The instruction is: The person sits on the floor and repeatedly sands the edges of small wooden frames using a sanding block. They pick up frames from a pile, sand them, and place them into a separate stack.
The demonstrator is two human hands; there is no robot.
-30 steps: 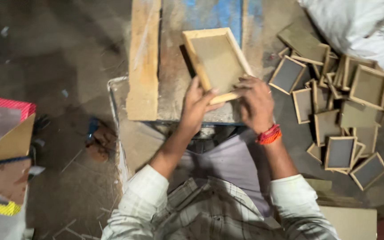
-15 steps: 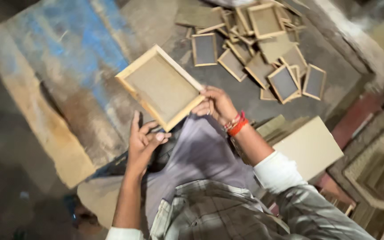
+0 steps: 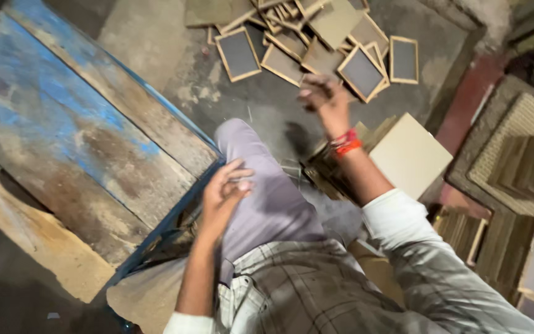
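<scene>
Our right hand [image 3: 322, 99], blurred, grip unclear, hovers over light, stiff wood-framed slate boards [image 3: 362, 72]; grasp their rims. Our left hand [image 3: 224, 192] hangs half-open, empty.

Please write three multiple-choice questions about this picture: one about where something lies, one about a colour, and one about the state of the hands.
1. Where does the pile of frames lie?
A. on the floor beyond the right hand
B. on the bench
C. on the person's lap

2. What colour is the worn paint on the bench?
A. green
B. blue
C. yellow

3. What do the hands hold?
A. one frame between both
B. a hammer in the left
C. nothing that can be seen

Answers:
1 A: the frames are scattered on the grey floor past the raised right hand.
2 B: blue patches show on the planks.
3 C: the left hand hangs open over the thigh, and the blurred right hand shows nothing in its fingers.
</scene>
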